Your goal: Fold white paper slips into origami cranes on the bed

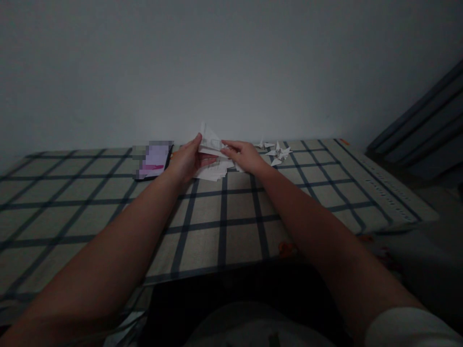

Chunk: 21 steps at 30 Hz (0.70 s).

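Both my arms reach forward over a checked cloth (pixel 217 212). My left hand (pixel 186 159) and my right hand (pixel 243 155) together pinch a partly folded white sheet of paper (pixel 210 140), held just above a small pile of white paper sheets (pixel 216 170). My left thumb presses the sheet's left edge. The fingers of my right hand are closed on its right side. The light is dim.
A phone with a lit screen (pixel 154 160) lies left of my left hand. Folded white paper cranes (pixel 279 153) and a smaller one (pixel 264 144) sit to the right near the wall. Dark striped fabric (pixel 427 130) rises at the far right.
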Tool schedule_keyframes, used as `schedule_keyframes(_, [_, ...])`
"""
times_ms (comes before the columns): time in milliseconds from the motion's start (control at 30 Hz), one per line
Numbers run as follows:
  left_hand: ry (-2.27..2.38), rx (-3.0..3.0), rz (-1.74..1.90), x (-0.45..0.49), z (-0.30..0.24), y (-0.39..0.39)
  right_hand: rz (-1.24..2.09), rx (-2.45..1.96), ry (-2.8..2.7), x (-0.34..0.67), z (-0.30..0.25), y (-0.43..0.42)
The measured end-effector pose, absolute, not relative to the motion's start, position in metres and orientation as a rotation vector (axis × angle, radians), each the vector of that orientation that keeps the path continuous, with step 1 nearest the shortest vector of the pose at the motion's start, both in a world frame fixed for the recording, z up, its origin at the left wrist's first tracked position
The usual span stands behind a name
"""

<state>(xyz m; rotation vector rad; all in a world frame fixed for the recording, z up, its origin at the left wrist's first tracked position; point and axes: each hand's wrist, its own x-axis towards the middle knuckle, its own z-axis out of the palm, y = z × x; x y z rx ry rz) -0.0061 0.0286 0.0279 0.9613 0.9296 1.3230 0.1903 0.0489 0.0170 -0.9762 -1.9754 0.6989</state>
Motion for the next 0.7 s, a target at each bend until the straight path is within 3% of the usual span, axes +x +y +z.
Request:
schedule_keyframes(267, [0.893,1.096,1.312,-0.007,0.025,0.026,0.613,-0.879,-1.925,0.191,0.014,0.052])
schedule_keyframes(700, [0.975,1.208,1.264,-0.004,0.015,0.024,0.738,-0.809,-1.917,0.190,0.005,0.057])
